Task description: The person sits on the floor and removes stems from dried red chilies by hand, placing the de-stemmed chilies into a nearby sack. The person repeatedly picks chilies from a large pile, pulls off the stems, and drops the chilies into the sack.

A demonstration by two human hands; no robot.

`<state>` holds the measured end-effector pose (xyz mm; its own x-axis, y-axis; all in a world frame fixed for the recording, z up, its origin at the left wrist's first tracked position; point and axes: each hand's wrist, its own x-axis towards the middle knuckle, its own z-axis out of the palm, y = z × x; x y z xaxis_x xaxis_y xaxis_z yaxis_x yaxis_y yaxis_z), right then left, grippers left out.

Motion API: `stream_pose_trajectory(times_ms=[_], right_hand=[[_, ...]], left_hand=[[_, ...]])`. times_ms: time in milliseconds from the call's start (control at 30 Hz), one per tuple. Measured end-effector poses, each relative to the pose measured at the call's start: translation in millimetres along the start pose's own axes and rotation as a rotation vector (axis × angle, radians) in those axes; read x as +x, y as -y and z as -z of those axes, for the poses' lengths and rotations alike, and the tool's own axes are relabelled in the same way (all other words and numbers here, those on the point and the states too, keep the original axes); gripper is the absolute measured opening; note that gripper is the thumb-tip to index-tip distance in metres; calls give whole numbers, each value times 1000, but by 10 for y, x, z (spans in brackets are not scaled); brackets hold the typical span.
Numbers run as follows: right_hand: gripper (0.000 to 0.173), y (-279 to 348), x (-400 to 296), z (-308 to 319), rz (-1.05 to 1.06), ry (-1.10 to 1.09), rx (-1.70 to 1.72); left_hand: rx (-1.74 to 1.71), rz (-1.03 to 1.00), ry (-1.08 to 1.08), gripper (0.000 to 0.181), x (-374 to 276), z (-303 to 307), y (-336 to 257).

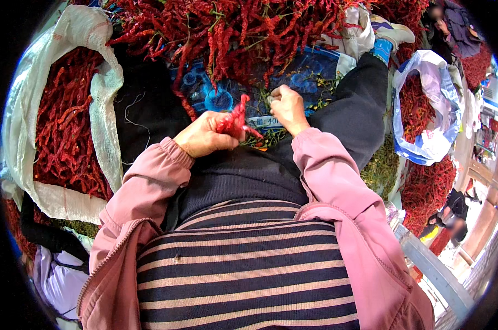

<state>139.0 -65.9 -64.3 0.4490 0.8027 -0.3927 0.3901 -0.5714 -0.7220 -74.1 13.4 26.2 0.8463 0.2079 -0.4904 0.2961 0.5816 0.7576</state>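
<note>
My left hand [207, 134] is closed around several dried red chili peppers [236, 119], whose ends stick out past the thumb and fingers. To its right, apart from it, my right hand [288, 107] has its fingers curled over the blue printed sheet [245, 99]; whether something small is between the fingertips is not clear. Green stems [273, 136] and bits lie on the sheet between my legs. A large heap of dried red chilies [232, 33] spreads beyond the hands, some hanging over the sheet.
At the left stands an open white woven sack [104, 111] of red chilies. A blue and white plastic bag [449, 95] with chilies is at the right, near a pile of green stems [381, 165]. Other people are at the lower left, upper right and lower right edges.
</note>
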Motion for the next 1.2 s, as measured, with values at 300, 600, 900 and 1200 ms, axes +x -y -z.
stream_pose_trajectory(times_ms=[300,600,900,1200], right_hand=[[26,-8,341,-141,3,-121,-109],[5,373,-202,-35,-224,249,647],[9,500,-479,-157,38,449,480],[17,465,-96,-50,-321,191,783]], left_hand=[[-316,-353,-501,14,119,225,-130],[-239,4,-555,14,458,141,234],[-181,28,-506,14,512,176,337],[-187,10,-513,11,392,137,276]])
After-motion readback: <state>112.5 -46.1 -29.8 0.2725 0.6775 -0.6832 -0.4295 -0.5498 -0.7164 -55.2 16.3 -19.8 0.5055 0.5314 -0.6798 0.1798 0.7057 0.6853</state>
